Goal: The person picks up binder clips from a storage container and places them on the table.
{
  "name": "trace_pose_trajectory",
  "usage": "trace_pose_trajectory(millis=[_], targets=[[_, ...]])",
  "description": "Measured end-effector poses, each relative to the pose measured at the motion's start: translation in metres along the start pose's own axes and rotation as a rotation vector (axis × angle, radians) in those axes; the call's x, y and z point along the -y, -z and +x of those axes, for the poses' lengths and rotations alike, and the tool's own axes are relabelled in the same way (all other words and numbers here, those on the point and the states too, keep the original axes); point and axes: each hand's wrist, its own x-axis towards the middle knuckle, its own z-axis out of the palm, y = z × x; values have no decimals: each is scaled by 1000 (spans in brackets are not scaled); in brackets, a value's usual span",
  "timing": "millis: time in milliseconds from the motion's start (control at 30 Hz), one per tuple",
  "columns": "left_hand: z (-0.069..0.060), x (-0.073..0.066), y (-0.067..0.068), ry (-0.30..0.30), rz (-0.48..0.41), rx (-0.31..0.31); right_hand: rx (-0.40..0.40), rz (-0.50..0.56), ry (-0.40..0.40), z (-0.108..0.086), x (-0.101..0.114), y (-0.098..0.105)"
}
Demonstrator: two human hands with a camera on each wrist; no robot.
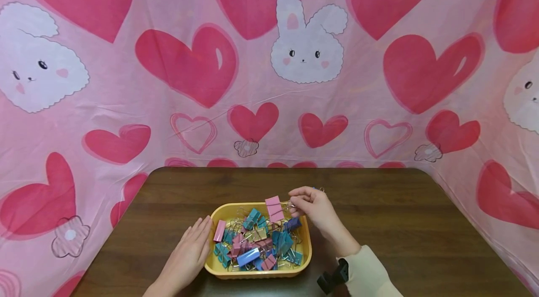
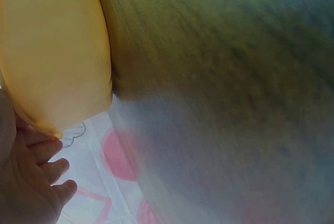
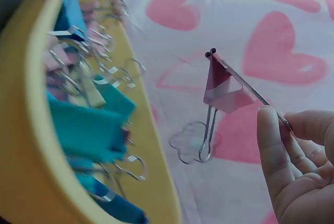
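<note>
A yellow plastic tray (image 1: pixel 258 275) holds a jumble of binder clips in teal, pink, blue and yellow. My right hand (image 1: pixel 316 206) pinches one wire handle of a pink binder clip (image 1: pixel 274 209) between thumb and fingers, above the tray's far right part. In the right wrist view this pink binder clip (image 3: pixel 216 85) hangs with its other wire handle pointing down. My left hand (image 1: pixel 191 252) lies along the tray's left rim with its fingers nearly straight. In the left wrist view the left hand's fingers (image 2: pixel 52 172) touch the tray's yellow side (image 2: pixel 57 46).
The tray stands on a dark brown wooden table (image 1: pixel 379 222). Just behind my right hand a small wire loop (image 1: pixel 322 189) shows, mostly hidden. A black strap (image 1: pixel 334 278) sits by the right sleeve. A pink cloth (image 1: pixel 252 77) with hearts and rabbits hangs behind the table.
</note>
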Motion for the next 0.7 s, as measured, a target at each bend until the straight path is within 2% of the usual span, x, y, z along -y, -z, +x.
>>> trace_pose_trajectory(millis=[200, 367, 567, 700], targets=[[0, 0, 0, 0, 4, 0, -115, 48, 17, 8, 6, 20], [1, -1, 0, 12, 3, 13, -188, 28, 45, 14, 7, 43], [1, -1, 0, 17, 0, 26, -283, 27, 88, 24, -3, 76], [1, -1, 1, 20, 1, 30, -351, 3, 86, 30, -14, 98]])
